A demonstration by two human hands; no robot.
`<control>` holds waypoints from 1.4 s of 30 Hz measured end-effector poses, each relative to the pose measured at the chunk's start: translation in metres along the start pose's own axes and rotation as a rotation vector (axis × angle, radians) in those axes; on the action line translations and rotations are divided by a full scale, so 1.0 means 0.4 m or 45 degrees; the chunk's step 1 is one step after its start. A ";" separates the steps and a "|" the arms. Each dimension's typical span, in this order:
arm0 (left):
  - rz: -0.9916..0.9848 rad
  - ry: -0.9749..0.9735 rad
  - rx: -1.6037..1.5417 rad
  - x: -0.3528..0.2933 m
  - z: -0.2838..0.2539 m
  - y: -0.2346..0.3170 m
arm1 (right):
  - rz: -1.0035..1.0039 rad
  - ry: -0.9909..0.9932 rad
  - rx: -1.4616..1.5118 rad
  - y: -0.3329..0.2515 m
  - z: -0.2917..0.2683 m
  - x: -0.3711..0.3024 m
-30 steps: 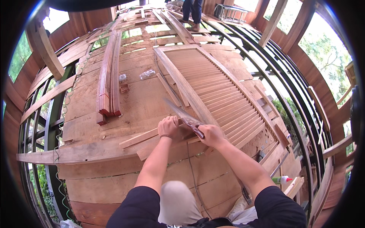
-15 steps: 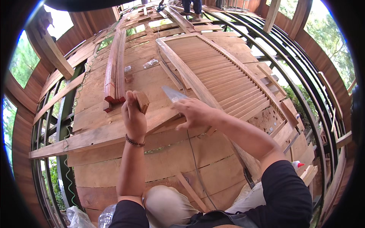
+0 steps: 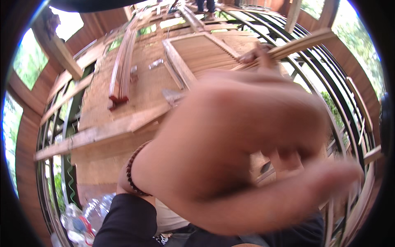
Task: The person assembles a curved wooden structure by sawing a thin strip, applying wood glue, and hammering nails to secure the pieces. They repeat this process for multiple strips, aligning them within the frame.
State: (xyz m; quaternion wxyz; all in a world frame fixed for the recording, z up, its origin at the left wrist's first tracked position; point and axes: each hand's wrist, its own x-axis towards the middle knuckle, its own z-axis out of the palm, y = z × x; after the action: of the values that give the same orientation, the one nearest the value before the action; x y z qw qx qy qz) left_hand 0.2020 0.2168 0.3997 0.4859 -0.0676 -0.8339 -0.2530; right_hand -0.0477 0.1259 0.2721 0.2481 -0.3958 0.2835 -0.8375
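My left hand (image 3: 230,152) is raised close to the camera, large and blurred, with a dark bead bracelet at the wrist. It hides most of the middle of the view, and whether it holds anything is unclear. Beyond it, my right hand (image 3: 254,54) grips a bundle of thin wooden slats (image 3: 306,40) that reaches up to the right. Under that hand lies a slatted wooden panel (image 3: 201,49) on the plywood floor (image 3: 144,88).
A stack of reddish wooden mouldings (image 3: 121,70) lies at left and a long pale plank (image 3: 98,133) crosses in front. A small plastic bottle (image 3: 156,64) lies nearby, crumpled bottles (image 3: 80,218) at lower left. Dark metal rails (image 3: 349,103) curve along the right. Another person's legs (image 3: 205,5) stand far back.
My left hand has swung up from the plank to right in front of the camera. My right hand has moved farther out over the slatted panel and now holds slats.
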 end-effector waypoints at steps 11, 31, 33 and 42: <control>0.128 -0.587 -0.643 -0.075 0.119 -0.026 | -0.046 0.127 0.007 -0.029 -0.162 0.033; -0.967 -0.353 0.155 -0.163 0.091 -0.615 | 0.555 0.164 -0.015 0.114 -0.078 -0.006; -1.461 -0.303 -0.489 -0.238 0.165 -0.673 | 0.616 0.261 0.082 0.154 -0.095 -0.037; -1.632 -0.327 -0.776 -0.330 0.344 -0.754 | 0.828 0.309 -0.786 0.312 -0.392 -0.039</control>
State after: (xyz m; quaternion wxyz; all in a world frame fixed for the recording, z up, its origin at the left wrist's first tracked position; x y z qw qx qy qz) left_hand 0.0556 0.0412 0.1261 0.0996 0.2733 -0.6524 -0.6998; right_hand -0.1411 0.0901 0.0979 0.3335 -0.2410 0.6559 -0.6329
